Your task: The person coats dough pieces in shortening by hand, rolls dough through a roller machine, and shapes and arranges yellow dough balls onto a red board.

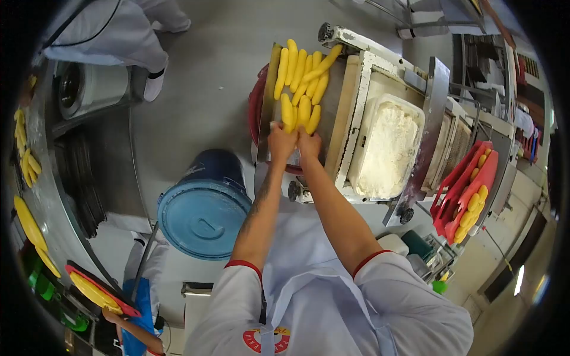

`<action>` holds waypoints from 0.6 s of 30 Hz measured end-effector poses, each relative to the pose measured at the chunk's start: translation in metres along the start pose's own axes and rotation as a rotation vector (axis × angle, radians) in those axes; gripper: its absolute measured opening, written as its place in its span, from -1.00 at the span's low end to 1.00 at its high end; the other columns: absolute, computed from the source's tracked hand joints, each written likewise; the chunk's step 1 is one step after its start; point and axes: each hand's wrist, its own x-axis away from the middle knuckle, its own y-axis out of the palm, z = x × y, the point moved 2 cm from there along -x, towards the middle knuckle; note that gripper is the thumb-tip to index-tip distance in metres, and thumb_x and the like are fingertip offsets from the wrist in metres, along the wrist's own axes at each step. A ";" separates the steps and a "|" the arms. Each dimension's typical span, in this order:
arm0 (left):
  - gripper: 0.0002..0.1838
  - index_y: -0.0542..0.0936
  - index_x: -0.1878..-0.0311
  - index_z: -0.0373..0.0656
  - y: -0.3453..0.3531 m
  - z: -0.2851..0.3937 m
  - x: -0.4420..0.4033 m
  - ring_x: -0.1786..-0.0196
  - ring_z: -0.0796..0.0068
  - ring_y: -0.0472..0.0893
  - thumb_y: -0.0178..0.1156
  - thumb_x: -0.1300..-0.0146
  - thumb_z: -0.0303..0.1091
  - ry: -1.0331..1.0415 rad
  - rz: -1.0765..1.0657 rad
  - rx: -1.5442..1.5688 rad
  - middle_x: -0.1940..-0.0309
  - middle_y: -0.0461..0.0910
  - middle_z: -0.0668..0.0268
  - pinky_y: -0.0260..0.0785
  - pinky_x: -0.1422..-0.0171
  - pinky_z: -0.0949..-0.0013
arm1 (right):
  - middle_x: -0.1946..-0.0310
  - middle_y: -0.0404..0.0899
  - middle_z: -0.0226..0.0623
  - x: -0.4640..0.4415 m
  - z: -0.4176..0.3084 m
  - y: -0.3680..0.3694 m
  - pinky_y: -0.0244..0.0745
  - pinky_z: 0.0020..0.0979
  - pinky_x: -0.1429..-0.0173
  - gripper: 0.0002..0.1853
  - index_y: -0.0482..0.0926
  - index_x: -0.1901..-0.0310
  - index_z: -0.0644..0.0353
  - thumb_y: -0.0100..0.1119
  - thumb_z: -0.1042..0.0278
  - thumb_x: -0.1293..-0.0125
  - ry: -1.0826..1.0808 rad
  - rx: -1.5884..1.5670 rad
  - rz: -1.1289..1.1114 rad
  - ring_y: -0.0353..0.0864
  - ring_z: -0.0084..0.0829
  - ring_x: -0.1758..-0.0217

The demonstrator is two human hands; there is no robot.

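Long yellow dough rolls (291, 65) lie side by side, some crossing, on a metal tray (275, 65) in front of me. My left hand (282, 142) is closed at the near end of one yellow dough roll (287, 111), at the tray's left side. Close beside it, my right hand (309, 145) is closed at the near end of another roll (304, 109). A shorter roll (314, 118) lies just beyond my right knuckles. My fingertips are partly hidden beneath the hands and dough.
Right of the tray stands a worn white machine (356, 107) carrying a white tub of flour (389, 148). A blue lidded bin (205, 219) is at left. Red trays (463, 196) hold more yellow dough. Another person's hand (111, 315) touches dough at lower left; a person (113, 35) stands upper left.
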 end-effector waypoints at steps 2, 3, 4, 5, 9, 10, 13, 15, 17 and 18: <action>-0.56 0.57 -0.01 -0.29 0.008 -0.015 -0.015 0.12 0.19 0.71 0.43 -0.08 -0.32 -0.094 -0.133 0.377 0.16 0.72 0.12 0.53 -0.01 0.19 | -0.07 0.58 0.17 0.009 -0.007 0.004 0.42 -0.11 -0.26 -0.40 0.42 -0.19 0.46 0.27 0.15 -0.27 -0.056 -0.018 0.101 0.59 0.10 -0.14; -0.58 0.58 -0.01 -0.29 0.009 -0.018 -0.019 0.12 0.28 0.71 0.43 -0.10 -0.37 -0.142 -0.189 0.565 0.16 0.71 0.15 0.53 0.01 0.24 | 0.00 0.62 0.15 0.012 -0.009 0.007 0.44 -0.11 -0.24 -0.44 0.45 -0.16 0.45 0.27 0.16 -0.28 -0.088 -0.029 0.145 0.61 0.10 -0.11; -0.59 0.62 -0.02 -0.33 -0.008 0.001 -0.012 0.10 0.42 0.69 0.45 -0.08 -0.45 -0.304 -0.353 0.641 0.13 0.71 0.21 0.53 0.04 0.33 | 0.03 0.63 0.13 0.012 -0.009 0.007 0.45 -0.10 -0.21 -0.47 0.47 -0.12 0.44 0.27 0.16 -0.28 -0.148 0.019 0.226 0.62 0.10 -0.08; -0.59 0.63 -0.03 -0.33 -0.009 -0.001 -0.015 0.10 0.40 0.70 0.44 -0.09 -0.47 -0.351 -0.421 0.670 0.11 0.71 0.20 0.54 0.03 0.32 | 0.07 0.64 0.11 0.013 -0.009 0.007 0.46 -0.09 -0.19 -0.50 0.48 -0.08 0.43 0.27 0.16 -0.29 -0.206 0.065 0.307 0.63 0.10 -0.06; -0.63 0.63 -0.07 -0.32 -0.026 0.003 -0.007 0.06 0.31 0.71 0.38 -0.16 -0.53 -0.406 -0.588 0.890 0.07 0.71 0.17 0.54 -0.05 0.26 | 0.09 0.63 0.13 0.034 -0.014 -0.010 0.45 -0.05 -0.15 -0.56 0.48 -0.02 0.41 0.24 0.16 -0.32 -0.260 0.056 0.283 0.61 0.12 -0.03; -0.63 0.63 -0.08 -0.30 -0.044 0.020 0.009 0.05 0.29 0.71 0.37 -0.18 -0.53 -0.372 -0.541 0.922 0.06 0.71 0.18 0.54 -0.06 0.25 | 0.10 0.62 0.15 0.044 -0.019 -0.016 0.44 -0.03 -0.12 -0.57 0.47 -0.02 0.40 0.22 0.18 -0.34 -0.253 -0.020 0.257 0.61 0.14 0.00; -0.55 0.59 -0.13 -0.31 -0.071 0.029 0.030 0.00 0.23 0.71 0.40 -0.16 -0.43 -0.225 -0.264 0.615 0.03 0.70 0.12 0.53 -0.08 0.21 | 0.15 0.61 0.16 0.077 -0.037 -0.032 0.44 -0.03 -0.09 -0.62 0.46 -0.02 0.37 0.19 0.21 -0.38 -0.355 -0.055 0.185 0.61 0.14 0.04; -0.44 0.57 -0.12 -0.37 -0.088 0.036 0.037 0.00 0.14 0.71 0.48 -0.09 -0.28 -0.099 0.011 0.033 0.02 0.69 0.02 0.51 -0.09 0.20 | 0.21 0.62 0.05 0.091 -0.043 -0.038 0.48 -0.12 0.04 -0.71 0.48 0.01 0.34 0.16 0.29 -0.40 -0.327 -0.025 0.167 0.65 -0.04 0.17; -0.49 0.61 -0.03 -0.36 -0.093 0.035 0.035 0.04 0.05 0.71 0.47 -0.08 -0.24 0.051 0.065 -0.046 0.10 0.70 -0.02 0.50 -0.06 0.18 | 0.29 0.62 -0.13 0.093 -0.042 -0.039 0.53 -0.28 0.18 -0.76 0.50 0.05 0.31 0.18 0.32 -0.40 -0.333 -0.096 0.060 0.69 -0.36 0.30; -0.51 0.61 -0.01 -0.36 -0.094 0.037 0.033 0.06 0.07 0.71 0.46 -0.08 -0.25 0.106 -0.023 0.048 0.11 0.71 0.01 0.51 -0.04 0.18 | 0.34 0.61 -0.24 0.119 -0.067 -0.054 0.50 -0.41 0.35 -0.77 0.51 0.03 0.32 0.20 0.36 -0.39 -0.226 -0.263 -0.065 0.61 -0.52 0.45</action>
